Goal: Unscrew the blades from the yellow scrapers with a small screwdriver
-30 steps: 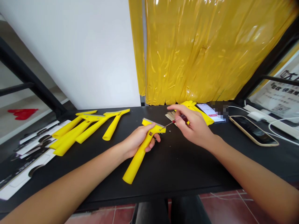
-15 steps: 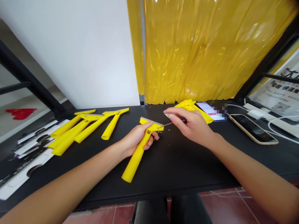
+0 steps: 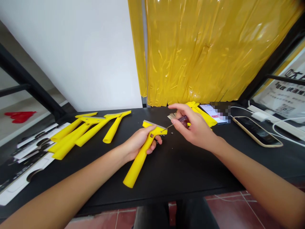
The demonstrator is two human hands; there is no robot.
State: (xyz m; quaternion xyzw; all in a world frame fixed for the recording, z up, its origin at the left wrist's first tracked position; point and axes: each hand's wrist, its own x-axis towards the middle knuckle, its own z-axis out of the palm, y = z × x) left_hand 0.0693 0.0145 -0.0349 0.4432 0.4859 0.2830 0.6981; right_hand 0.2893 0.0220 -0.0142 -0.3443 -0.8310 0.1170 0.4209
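Note:
My left hand [image 3: 140, 141] is closed around the neck of a yellow scraper [image 3: 136, 165], whose wide head with a metal blade edge points away from me. In my right hand [image 3: 193, 127] is a screwdriver [image 3: 183, 119] with a dark reddish handle. Its thin shaft reaches left, and the tip touches a screw on the right side of the scraper's head. My right index finger is raised off the handle, while thumb and other fingers stay at it. Small nuts [image 3: 172, 133] lie on the black table beside the head, some partly hidden behind my left fingers.
Several more yellow scrapers [image 3: 92, 132] lie at the left, near white-and-black packaging [image 3: 35, 170]. Behind my right hand are small metal blades [image 3: 171, 116], yellow pieces [image 3: 206, 117] and a lit phone [image 3: 215, 113]. Another phone [image 3: 258, 132] and white cables lie at the right.
My right fingers have opened and shifted around the screwdriver handle, exposing more of it. The scraper and my left hand stay nearly still.

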